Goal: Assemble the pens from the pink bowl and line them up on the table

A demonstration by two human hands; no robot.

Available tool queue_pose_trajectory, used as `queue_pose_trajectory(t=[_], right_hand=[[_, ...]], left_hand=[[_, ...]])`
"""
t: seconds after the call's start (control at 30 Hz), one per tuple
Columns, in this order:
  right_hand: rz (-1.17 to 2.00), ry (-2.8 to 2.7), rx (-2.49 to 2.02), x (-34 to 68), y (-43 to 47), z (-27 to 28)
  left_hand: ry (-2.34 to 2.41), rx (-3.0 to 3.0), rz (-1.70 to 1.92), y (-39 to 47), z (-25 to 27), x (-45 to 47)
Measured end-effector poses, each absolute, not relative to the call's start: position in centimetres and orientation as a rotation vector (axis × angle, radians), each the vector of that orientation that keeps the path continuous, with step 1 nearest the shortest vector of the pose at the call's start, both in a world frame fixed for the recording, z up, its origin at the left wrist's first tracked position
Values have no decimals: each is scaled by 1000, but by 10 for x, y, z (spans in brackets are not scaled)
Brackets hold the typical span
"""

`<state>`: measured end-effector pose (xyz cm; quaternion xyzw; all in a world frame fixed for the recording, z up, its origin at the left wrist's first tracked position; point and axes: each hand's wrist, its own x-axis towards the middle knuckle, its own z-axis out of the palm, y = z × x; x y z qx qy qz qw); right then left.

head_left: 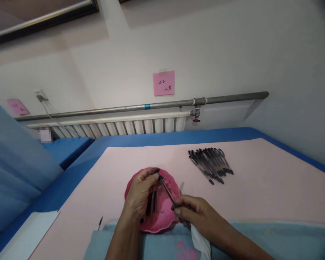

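Note:
Over a pink scalloped plate (165,218), a dark pen (167,190) is held slantwise between my two hands. My left hand (138,193) pinches its upper, dark end with thumb and fingertips. Lower down, my right hand (196,213) grips the other end. A piece of white cloth or tissue (200,242) hangs below the right hand; how it is held is hidden. Several pen parts (152,205), dark and clear, lie in the plate, partly covered by my left hand and forearm.
Several capped pens (211,165) lie in a row at right on the pink table cover (260,187). A small dark pen part (100,222) and a white sheet (35,231) lie at left. Light blue cloth (260,240) covers the front. A radiator (141,126) stands behind.

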<state>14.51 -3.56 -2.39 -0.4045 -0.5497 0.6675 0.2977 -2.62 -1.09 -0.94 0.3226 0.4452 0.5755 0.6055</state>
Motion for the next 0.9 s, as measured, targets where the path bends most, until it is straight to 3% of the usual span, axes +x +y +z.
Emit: queue_pose_trajectory(t=[0.6, 0.9], right_hand=[[1847, -1285, -1049, 148, -36, -19], [1682, -1129, -1147, 155, -15, -30]], left_hand=[[855, 813, 1128, -16, -14, -18], [1395, 1115, 1125, -15, -3, -55]])
